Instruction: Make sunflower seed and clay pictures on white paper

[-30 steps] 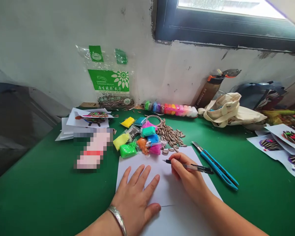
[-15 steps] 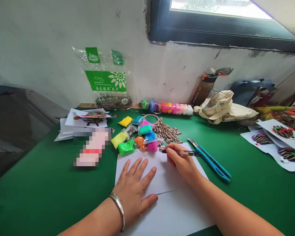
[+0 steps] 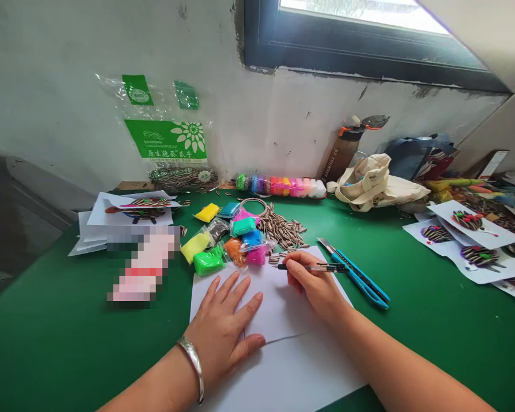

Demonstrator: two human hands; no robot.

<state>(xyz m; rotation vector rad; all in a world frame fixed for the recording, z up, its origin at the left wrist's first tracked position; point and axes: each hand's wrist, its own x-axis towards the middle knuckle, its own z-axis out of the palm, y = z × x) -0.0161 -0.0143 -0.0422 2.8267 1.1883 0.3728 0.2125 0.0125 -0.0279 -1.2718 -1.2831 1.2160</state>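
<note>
White paper (image 3: 292,372) lies on the green table with a thin dark line across it. My left hand (image 3: 223,329) rests flat on the paper, fingers spread, a silver bangle on the wrist. A black pen (image 3: 313,267) is pinched in my right hand (image 3: 311,283), its tip just above or on the upper part of the paper. Small bags of coloured clay (image 3: 210,260) and a pile of striped sunflower seeds (image 3: 281,228) lie just beyond the paper's top edge.
Right of the paper lies a blue cutter (image 3: 358,277). Papers with seed pictures (image 3: 478,256) lie at the right, others (image 3: 133,212) at the left. Along the wall stand a seed bag (image 3: 167,143), a row of clay (image 3: 283,186), a brown bottle (image 3: 343,151) and a cloth bag (image 3: 369,186).
The view has turned slightly to the right, so most things appear shifted left. My left hand stays flat on the paper, and my right hand still holds the pen near the same spot.
</note>
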